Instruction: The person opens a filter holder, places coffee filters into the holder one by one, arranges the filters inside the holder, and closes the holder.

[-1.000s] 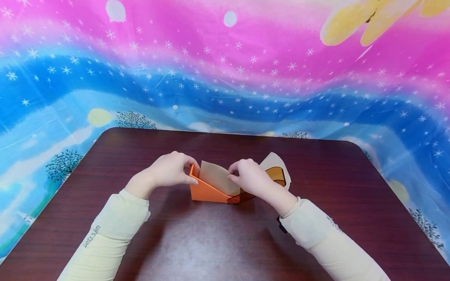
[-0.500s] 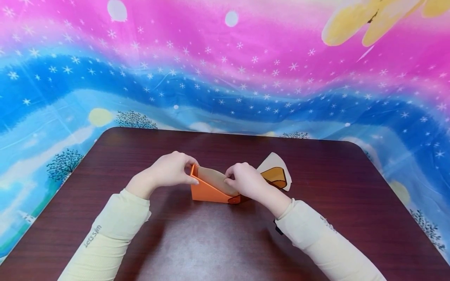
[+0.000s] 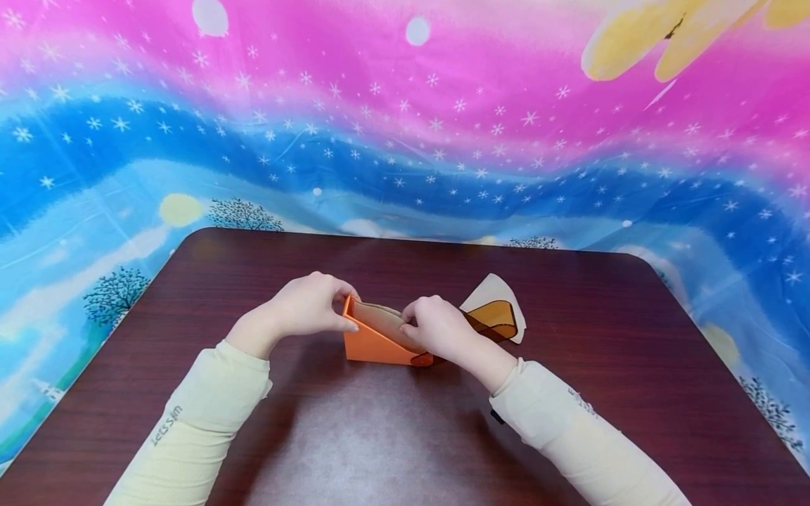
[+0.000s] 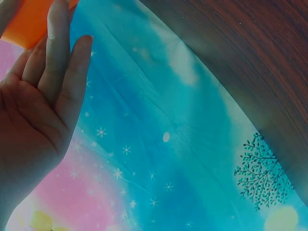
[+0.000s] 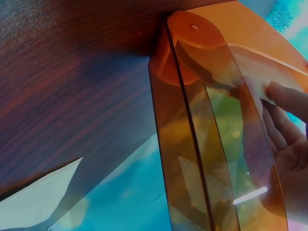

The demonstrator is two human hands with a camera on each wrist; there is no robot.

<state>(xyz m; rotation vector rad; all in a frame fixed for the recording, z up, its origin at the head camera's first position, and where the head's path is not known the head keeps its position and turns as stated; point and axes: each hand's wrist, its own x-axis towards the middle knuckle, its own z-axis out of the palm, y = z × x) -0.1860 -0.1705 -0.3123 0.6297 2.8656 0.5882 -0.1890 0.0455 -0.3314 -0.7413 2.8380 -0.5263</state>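
Note:
An orange filter box (image 3: 380, 346) with a sloping side stands mid-table. My left hand (image 3: 308, 303) grips its tall end, thumb in front and fingers behind; orange shows past the fingers in the left wrist view. Tan coffee filters (image 3: 382, 318) sit inside, their tops level with or slightly above the rim. With thumb and fingers, my right hand (image 3: 441, 325) pinches the filters at the low end. A see-through amber lid (image 5: 224, 139) hinges from that end and lies swung open to the right, partly behind the right hand in the head view.
Beyond the right hand, a pale fan-shaped coffee filter (image 3: 492, 289) lies on the dark wood table (image 3: 266, 256), partly beneath the lid. A printed pink and blue cloth (image 3: 380, 119) hangs behind the table and down its sides.
The tan filters have sunk lower into the box, from standing well above its rim. My right hand has moved slightly left and down with them; the left hand has stayed in place.

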